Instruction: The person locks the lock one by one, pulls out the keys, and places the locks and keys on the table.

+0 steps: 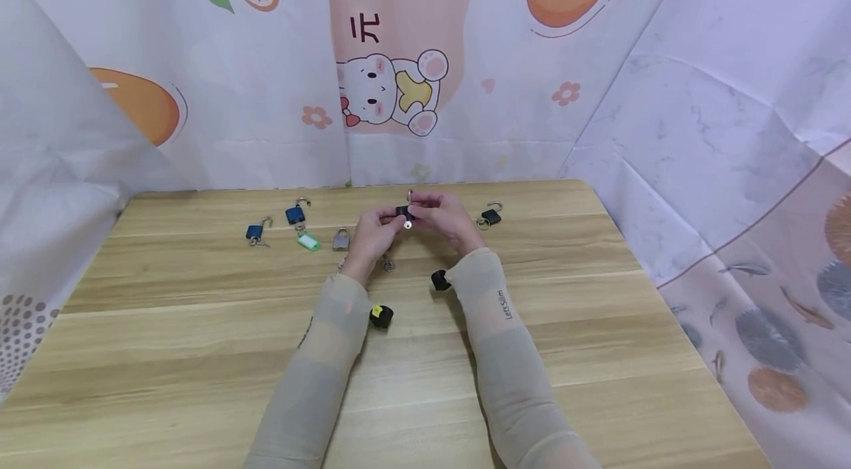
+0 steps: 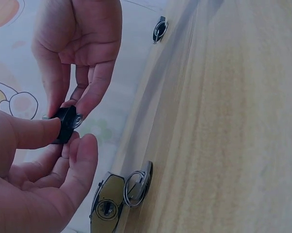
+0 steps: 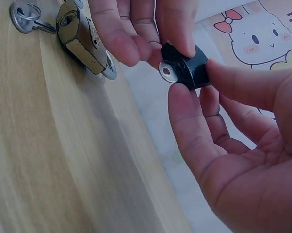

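Wood-grain tabletop (image 1: pixel 199 351) fills the lower frame. Near centre, left hand (image 1: pixel 372 235) and right hand (image 1: pixel 447 218) pinch a black padlock (image 1: pixel 402 211) between their fingers.

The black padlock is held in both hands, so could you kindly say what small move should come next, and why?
Perhaps a slight turn of the key, while the left hand and right hand steady the black padlock: the key's round head sticks out from the body, close to the fingertips, and both hands grip the padlock.
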{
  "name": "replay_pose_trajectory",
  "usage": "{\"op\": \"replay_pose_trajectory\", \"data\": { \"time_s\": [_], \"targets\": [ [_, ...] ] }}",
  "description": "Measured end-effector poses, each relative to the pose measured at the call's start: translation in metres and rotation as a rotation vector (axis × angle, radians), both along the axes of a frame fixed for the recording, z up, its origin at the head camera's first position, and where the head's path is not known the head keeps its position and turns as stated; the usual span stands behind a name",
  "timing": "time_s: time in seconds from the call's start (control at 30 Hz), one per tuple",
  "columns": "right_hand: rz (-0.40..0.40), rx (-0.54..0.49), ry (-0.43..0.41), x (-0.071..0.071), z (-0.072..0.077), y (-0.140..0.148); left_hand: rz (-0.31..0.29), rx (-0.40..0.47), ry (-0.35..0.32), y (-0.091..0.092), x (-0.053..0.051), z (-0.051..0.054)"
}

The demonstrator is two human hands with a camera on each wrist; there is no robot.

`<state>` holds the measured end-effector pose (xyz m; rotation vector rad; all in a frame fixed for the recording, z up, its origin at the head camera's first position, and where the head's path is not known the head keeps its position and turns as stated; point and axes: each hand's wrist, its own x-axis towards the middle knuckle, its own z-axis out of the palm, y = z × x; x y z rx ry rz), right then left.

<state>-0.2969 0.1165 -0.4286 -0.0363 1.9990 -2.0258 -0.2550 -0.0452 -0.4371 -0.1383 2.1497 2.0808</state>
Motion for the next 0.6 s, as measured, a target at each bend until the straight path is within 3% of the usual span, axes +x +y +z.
{"op": "replay_pose_trajectory", "data": {
  "time_s": [0.4, 0.6],
  "targets": [
    [-0.008, 0.049, 0.040, -0.0007, 0.0012, 0.0010, -0.013, 0.009, -0.007, 0.0002, -0.0013, -0.0008],
    [-0.053, 0.040, 0.075, -0.0004, 0.0009, 0.0041, -0.025, -0.017, -0.008, 0.0014, -0.0007, -0.0008]
  ]
}}
